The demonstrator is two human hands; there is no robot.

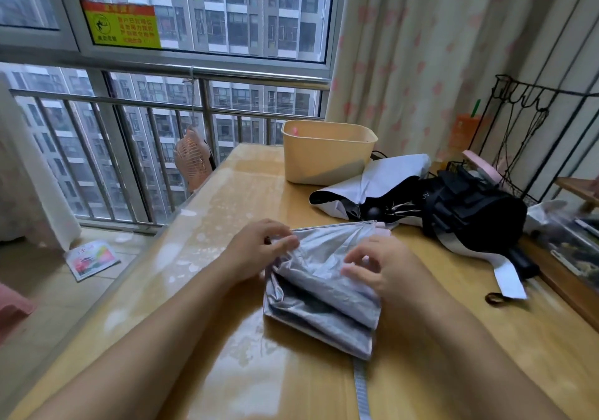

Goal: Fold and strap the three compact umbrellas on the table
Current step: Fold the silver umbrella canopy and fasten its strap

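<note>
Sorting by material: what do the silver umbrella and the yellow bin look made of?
The silver umbrella: probably thin coated fabric, metallic sheen, soft creases and folds. The yellow bin: likely moulded plastic, matte, smooth rigid walls, rolled rim.

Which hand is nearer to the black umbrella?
Right. The right hand lies just left of the black umbrella; the left hand is farther left, across the silver umbrella.

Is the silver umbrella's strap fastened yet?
Not fastened: the strap trails loose off the silver umbrella toward the near table edge.
</note>
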